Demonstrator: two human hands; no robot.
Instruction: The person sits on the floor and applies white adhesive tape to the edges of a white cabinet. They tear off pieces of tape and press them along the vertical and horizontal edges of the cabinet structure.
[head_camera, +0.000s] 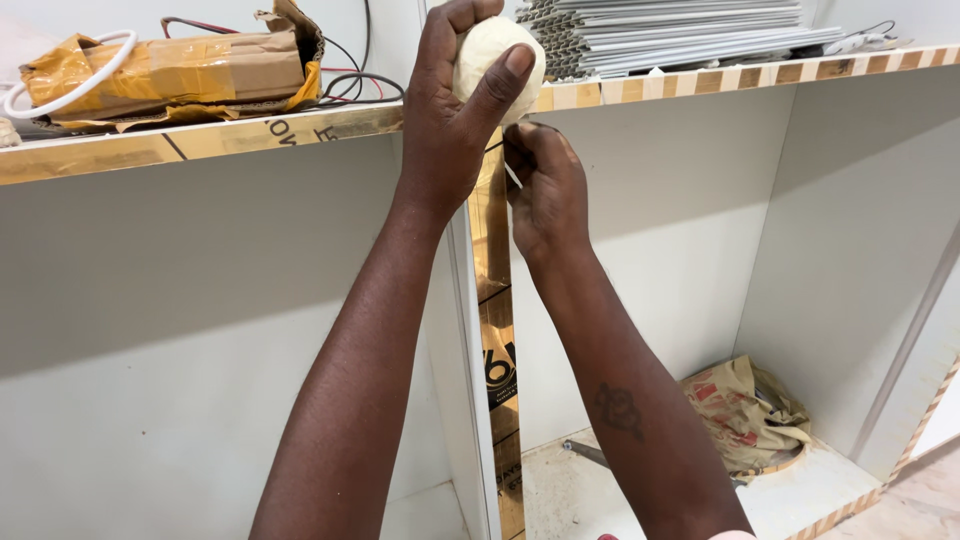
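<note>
A: Where's the tape roll (497, 55)?
B: Left hand (450, 110) grips it at the shelf's top edge, by the gold strip (492, 250).
A: Right hand (545, 185)?
B: Pinching the tape end (512, 175). Looks mid-peel; next prob needs a steady pull along the strip.

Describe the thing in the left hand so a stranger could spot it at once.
Find the white cabinet's top shelf with its gold-taped edge. Where the vertical divider meets it, the left hand grips a cream ball, the only round, pale lump there; neighbours are a taped cardboard parcel and grey strips.
</note>
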